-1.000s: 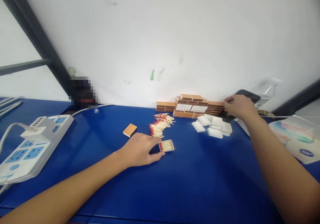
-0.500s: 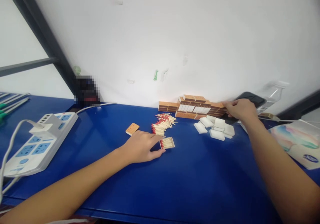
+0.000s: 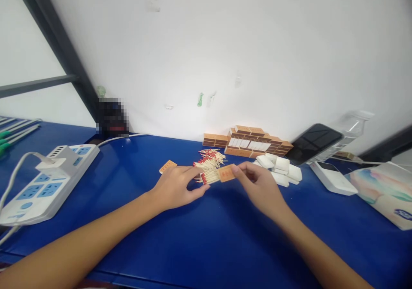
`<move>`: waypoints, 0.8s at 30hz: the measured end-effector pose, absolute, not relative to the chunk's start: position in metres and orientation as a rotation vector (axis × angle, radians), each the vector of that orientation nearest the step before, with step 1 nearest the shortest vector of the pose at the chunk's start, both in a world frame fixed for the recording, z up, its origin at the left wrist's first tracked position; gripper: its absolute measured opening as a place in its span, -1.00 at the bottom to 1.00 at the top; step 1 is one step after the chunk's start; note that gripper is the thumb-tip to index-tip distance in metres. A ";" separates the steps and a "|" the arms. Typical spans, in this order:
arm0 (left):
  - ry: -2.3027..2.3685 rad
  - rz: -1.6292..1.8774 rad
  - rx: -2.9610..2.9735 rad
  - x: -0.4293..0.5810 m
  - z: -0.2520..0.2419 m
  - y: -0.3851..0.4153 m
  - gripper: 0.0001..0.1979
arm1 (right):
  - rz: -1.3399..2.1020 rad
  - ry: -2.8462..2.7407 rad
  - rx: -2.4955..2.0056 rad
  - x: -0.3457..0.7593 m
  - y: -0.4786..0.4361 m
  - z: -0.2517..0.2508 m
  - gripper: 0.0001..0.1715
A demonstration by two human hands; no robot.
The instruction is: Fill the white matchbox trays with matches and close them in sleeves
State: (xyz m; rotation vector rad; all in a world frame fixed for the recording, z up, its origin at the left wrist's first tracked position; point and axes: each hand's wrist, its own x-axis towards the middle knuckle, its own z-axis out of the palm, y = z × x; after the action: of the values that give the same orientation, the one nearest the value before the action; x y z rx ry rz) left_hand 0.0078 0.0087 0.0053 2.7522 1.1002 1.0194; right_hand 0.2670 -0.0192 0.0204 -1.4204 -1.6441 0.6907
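Note:
Between thumb and fingers, my left hand (image 3: 177,187) grips a matchbox tray (image 3: 210,177) filled with red-headed matches. My right hand (image 3: 257,185) pinches an orange matchbox sleeve (image 3: 227,173), whose left end meets the tray's right end; how far the tray is inside it I cannot tell. Behind the tray lies a loose heap of matches (image 3: 210,156). Another orange matchbox piece (image 3: 168,166) rests beside my left knuckles. White empty-looking trays (image 3: 282,165) are piled beyond my right hand. Against the wall stands a stack of matchboxes (image 3: 246,142).
On the left lies a white power strip (image 3: 54,186) with cables. At the right are a leaning phone (image 3: 317,142), a clear bottle (image 3: 354,123), a white device (image 3: 333,179) and a tissue pack (image 3: 383,190). Green-handled rods (image 3: 19,135) lie far left on the blue table (image 3: 199,241).
My right hand has come from the right end of the matchbox stack to the tray, bringing an orange sleeve. My left hand still holds the tray, now slightly further left and raised.

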 end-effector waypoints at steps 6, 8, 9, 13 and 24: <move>1.058 1.049 2.789 0.005 -0.001 0.014 -0.65 | 0.802 -1.599 -1.388 0.268 -0.016 0.008 -0.43; 1.029 1.026 2.792 0.005 -0.002 0.015 -0.66 | 0.847 -1.582 -1.388 0.272 -0.015 0.006 -0.42; 1.017 1.009 2.789 0.004 -0.002 0.015 -0.67 | 0.873 -1.574 -1.392 0.273 -0.015 0.005 -0.42; 0.989 0.988 2.791 0.005 0.001 0.013 -0.66 | 0.964 -1.567 -1.394 0.272 -0.016 0.004 -0.41; 0.915 1.152 2.762 0.002 -0.003 0.017 -0.53 | 0.913 -1.614 -1.365 0.254 -0.034 0.005 -0.36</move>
State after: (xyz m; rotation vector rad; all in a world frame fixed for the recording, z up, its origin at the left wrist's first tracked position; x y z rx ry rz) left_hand 0.0023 0.0169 -0.0031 2.7625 0.9146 1.1521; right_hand 0.2535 -0.0341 0.0048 -1.3653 -1.6143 0.9128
